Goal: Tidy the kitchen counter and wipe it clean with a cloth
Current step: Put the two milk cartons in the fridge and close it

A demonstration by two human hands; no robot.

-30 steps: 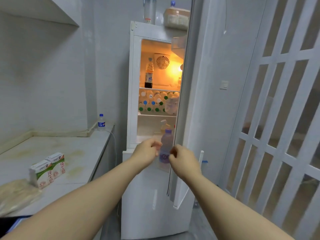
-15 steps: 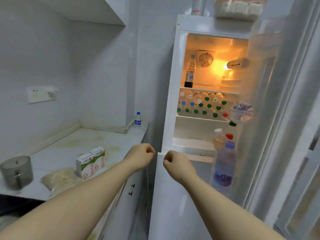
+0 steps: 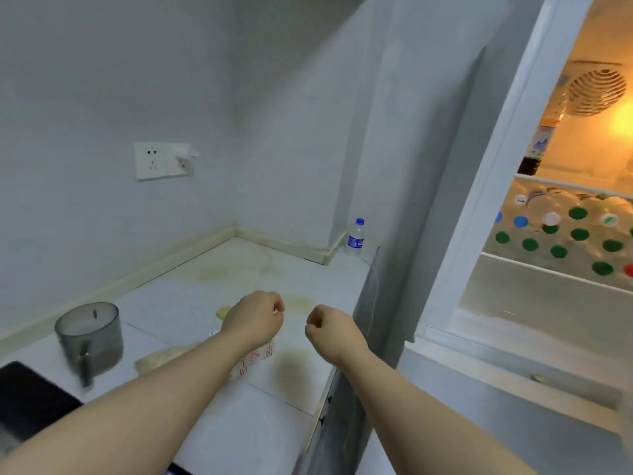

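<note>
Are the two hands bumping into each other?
Apart. The head view shows bare counter between the left hand and the right hand.

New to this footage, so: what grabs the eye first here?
The open fridge glows orange at right, one shelf packed with capped bottles. The left hand and right hand, curled and empty, hover over the stained counter, a grey pot at left, a water bottle in the far corner.

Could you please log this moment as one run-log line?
left hand: curled, empty | right hand: curled, empty | counter: stained | water bottle, grey cup: on counter | fridge: open
</note>
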